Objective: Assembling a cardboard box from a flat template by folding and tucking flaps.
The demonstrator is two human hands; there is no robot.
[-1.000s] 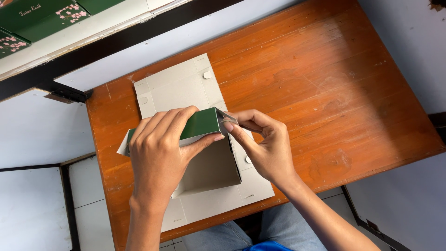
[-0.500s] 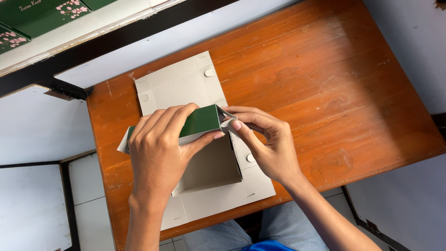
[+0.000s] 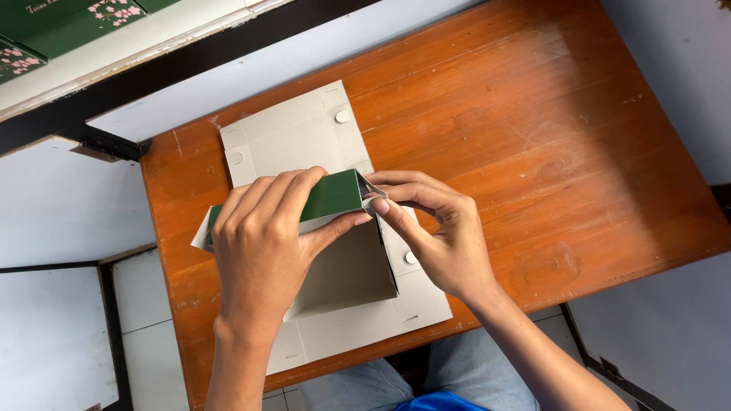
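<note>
Left hand [image 3: 263, 251] clamped over raised green panel [image 3: 331, 195] of box blank [image 3: 293, 137], frame centre. Right hand [image 3: 445, 236] pinches corner flap [image 3: 371, 190]. Blank lies on table [image 3: 533, 129].

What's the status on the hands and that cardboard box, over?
Left hand clamped over the raised green wall. Right hand pinching the corner flap. Flat grey box sheet on wooden table; nothing in the way.
</note>
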